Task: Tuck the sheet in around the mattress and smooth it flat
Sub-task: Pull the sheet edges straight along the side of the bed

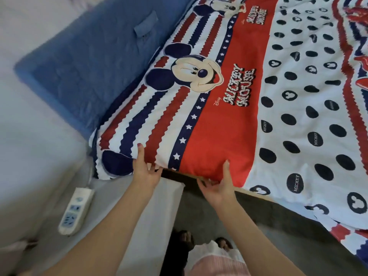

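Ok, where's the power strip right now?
In the head view the power strip lies at lower left on the pale surface beside the bed, just below the sheet corner and left of the left hand.

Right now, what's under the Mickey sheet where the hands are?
Under the sheet edge, only a dark gap shows between the left hand and right hand. The sheet covers the mattress itself, and the fingers curl underneath.

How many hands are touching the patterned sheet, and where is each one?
2. The left hand grips the sheet edge on the striped band near the bed corner; the right hand holds the edge at the red band, further along. No others are visible.
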